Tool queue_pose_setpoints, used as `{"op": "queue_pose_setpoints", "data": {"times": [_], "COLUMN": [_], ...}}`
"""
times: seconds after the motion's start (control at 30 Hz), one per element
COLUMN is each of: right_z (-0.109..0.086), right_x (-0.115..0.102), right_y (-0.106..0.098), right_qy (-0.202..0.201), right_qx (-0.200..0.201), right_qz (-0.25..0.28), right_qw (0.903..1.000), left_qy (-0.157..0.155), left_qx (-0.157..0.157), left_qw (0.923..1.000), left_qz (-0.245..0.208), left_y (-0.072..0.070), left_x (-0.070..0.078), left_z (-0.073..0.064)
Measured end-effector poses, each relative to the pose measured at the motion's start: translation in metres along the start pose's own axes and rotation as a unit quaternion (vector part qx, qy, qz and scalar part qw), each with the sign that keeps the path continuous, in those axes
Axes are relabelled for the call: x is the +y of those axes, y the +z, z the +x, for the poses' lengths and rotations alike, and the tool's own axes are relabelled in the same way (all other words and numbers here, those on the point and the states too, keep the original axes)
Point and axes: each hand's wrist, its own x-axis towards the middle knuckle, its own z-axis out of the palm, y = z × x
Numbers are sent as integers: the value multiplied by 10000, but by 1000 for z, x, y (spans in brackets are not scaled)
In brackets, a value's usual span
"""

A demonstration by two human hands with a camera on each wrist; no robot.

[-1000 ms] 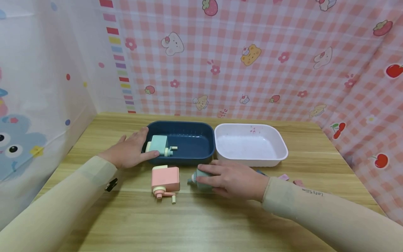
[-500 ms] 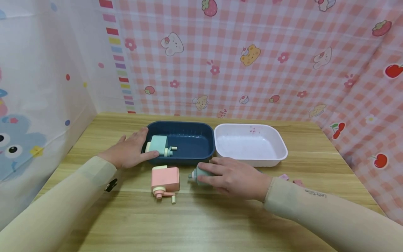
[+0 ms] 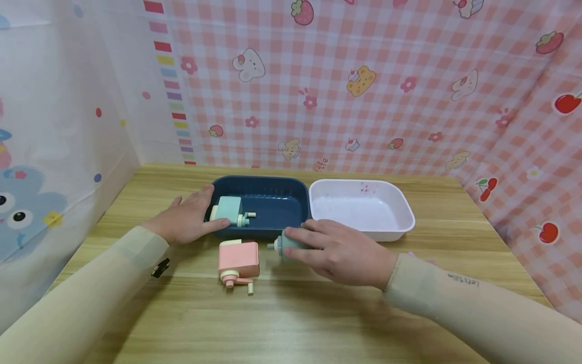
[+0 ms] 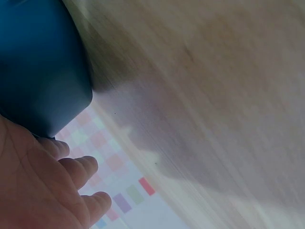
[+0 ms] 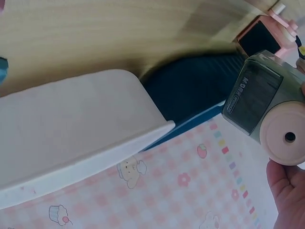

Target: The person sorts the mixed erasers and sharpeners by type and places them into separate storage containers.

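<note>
Green sharpener (image 3: 286,246): lay on its side under the right hand (image 3: 341,251), fingers curled over it, long axis running left-right, crank end pointing left
Position: on the bench (image 3: 291,313), just in front of the blue tray (image 3: 273,202)
Left hand (image 3: 186,220): spread flat against that tray's left wall
Neighbours: pink sharpener (image 3: 238,260) just to the left; white tray (image 3: 364,207) behind right
In the way: the blue tray's near rim

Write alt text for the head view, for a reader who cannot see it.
The right hand grips a green sharpener in front of a blue tray and a white tray. The left hand rests on the blue tray, which holds a mint sharpener; a pink sharpener lies on the table.
</note>
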Motion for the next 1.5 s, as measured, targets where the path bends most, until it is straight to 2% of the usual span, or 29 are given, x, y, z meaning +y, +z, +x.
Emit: {"op": "queue_pose_setpoints", "data": {"times": [0.23,0.47,0.63,1.1,1.5], "right_z": [7,16,23,46,70], "right_x": [4,10,15,32,51], "right_y": [-7,-8,-6,3,16], "right_qy": [100,-42,-24,129,791], "right_qx": [-25,319,361,20,-920], "right_qz": [20,-174,-215,-110,156], "right_qw": [9999,9993,9991,9999,9925], "left_qy": [-37,-44,-25,12,18], "left_qx": [-19,-60,-63,-53,-50], "left_qw": [10000,9999,9999,9999,9999], "left_qz": [-28,-118,-93,-107,-86], "left_y": [0,-2,-2,-1,-2], "left_x": [0,1,1,-2,-1], "left_z": [0,-1,-1,0,0]}}
